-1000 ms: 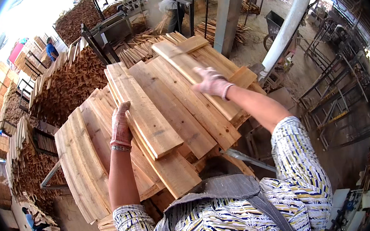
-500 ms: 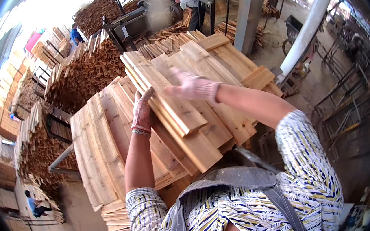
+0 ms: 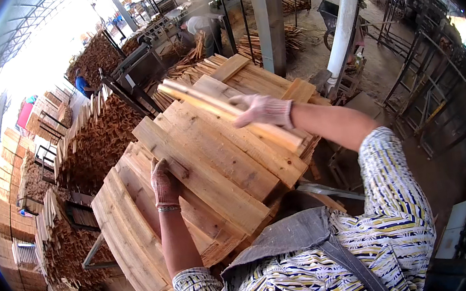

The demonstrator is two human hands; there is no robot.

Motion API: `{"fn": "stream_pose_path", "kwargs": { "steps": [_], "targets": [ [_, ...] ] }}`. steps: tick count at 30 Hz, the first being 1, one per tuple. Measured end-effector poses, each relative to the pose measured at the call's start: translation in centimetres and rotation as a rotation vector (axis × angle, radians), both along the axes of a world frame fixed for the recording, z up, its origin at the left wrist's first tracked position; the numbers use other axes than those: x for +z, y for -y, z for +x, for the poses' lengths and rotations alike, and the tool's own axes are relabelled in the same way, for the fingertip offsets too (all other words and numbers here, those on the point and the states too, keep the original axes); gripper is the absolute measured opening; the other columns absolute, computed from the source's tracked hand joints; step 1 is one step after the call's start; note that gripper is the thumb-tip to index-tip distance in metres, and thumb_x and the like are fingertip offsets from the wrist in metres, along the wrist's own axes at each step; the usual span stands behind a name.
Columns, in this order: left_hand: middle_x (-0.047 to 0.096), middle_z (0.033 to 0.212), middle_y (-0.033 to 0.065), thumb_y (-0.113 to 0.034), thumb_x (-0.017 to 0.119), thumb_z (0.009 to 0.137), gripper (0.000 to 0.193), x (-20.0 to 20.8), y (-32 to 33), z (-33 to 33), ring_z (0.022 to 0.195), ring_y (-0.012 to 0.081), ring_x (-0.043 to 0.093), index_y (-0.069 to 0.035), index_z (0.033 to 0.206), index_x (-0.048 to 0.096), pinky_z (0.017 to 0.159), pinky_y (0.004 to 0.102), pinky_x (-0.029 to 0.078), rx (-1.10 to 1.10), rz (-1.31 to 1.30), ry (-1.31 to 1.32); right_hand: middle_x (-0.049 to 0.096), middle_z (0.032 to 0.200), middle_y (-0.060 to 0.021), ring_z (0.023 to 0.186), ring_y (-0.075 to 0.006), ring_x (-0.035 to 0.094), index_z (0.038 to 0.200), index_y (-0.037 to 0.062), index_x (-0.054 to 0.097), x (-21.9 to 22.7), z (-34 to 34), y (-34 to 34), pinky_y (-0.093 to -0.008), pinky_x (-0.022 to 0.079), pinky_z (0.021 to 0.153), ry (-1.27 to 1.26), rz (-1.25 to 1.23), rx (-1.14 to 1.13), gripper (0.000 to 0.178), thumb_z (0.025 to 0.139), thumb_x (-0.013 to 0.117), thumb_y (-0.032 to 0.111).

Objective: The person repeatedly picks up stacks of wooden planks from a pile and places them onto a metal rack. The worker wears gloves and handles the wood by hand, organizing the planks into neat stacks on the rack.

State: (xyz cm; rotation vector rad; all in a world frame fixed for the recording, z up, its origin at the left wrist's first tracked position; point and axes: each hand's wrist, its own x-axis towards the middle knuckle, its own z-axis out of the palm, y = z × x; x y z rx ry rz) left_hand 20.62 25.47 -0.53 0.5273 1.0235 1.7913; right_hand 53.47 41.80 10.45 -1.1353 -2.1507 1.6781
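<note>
A wooden board (image 3: 200, 99) is tipped up on its long edge over the pile, slightly blurred, and my right hand (image 3: 260, 111) in a pale pink work glove is closed on it. My left hand (image 3: 165, 188), gloved too, has its fingers curled against the left edge of a flat wooden plank (image 3: 198, 169) that slants across the top of the pile. Part of the left fingers is hidden by that edge. Beneath both hands lies a broad layered stack of planks (image 3: 128, 230), its boards fanned side by side.
Two short crosswise boards (image 3: 229, 67) lie on the far right of the pile. Tall stacks of wood strips (image 3: 96, 140) stand to the left. A grey post (image 3: 268, 22) and a white pole (image 3: 345, 25) rise beyond. A person (image 3: 204, 32) bends over wood at the back; metal frames (image 3: 420, 86) stand right.
My right hand has closed on a board and tipped it up, moving it right, off the plank beside my left hand. My left hand has shifted slightly left and nearer. The view has turned.
</note>
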Motion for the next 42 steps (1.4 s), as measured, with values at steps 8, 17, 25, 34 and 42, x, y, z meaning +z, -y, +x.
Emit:
{"fn": "stream_pose_path", "kwargs": {
  "steps": [8,17,25,34,42],
  "targets": [
    [0.062,0.116,0.0107,-0.004,0.048,0.092,0.042,3.9,-2.6,3.2,0.102,0.0264,0.064,-0.003,0.134,0.052,0.091,0.0427,0.056,0.016,-0.088,-0.139,0.041,0.149,-0.0220,0.133,-0.0369,0.047,0.157,0.0259,0.038,-4.0,10.2,-5.7,-0.0478,0.040,0.112,0.789,0.689,-0.178,0.081,0.086,0.070,0.048],
    [0.059,0.130,0.0168,-0.005,0.046,0.091,0.053,3.5,0.5,1.3,0.115,0.0317,0.062,-0.001,0.144,0.046,0.099,0.0449,0.054,0.076,-0.140,-0.193,0.045,0.149,-0.0211,0.138,-0.0398,0.043,0.150,0.0209,0.049,-4.6,8.7,-8.0,-0.0468,0.040,0.114,0.613,0.690,-0.140,0.078,0.080,0.071,0.048],
    [0.061,0.120,0.0141,-0.006,0.050,0.092,0.047,2.0,2.8,2.2,0.101,0.0268,0.066,-0.001,0.138,0.048,0.085,0.0408,0.060,0.049,-0.133,-0.157,0.043,0.148,-0.0246,0.134,-0.0449,0.042,0.150,0.0219,0.048,-9.3,10.8,-8.9,-0.0524,0.033,0.116,0.703,0.834,-0.136,0.065,0.095,0.055,0.055],
    [0.062,0.090,0.0085,-0.010,0.054,0.094,0.019,2.5,1.7,7.3,0.078,0.0227,0.065,-0.004,0.111,0.057,0.066,0.0376,0.058,0.290,-0.222,-0.830,0.032,0.157,-0.0309,0.143,-0.0461,0.036,0.158,0.0121,0.031,-9.8,7.4,-3.1,-0.0580,0.033,0.114,0.594,1.030,0.047,0.091,0.093,0.048,0.073],
    [0.058,0.134,0.0183,-0.013,0.060,0.098,0.053,7.9,4.6,9.7,0.120,0.0287,0.060,-0.002,0.147,0.044,0.101,0.0385,0.053,-0.024,-0.136,-0.325,0.050,0.148,-0.0192,0.133,-0.0259,0.050,0.161,0.0005,0.018,-5.4,-7.6,9.0,-0.0348,0.042,0.110,-0.190,-0.138,0.217,0.104,0.084,0.081,0.032]
  ]
}}
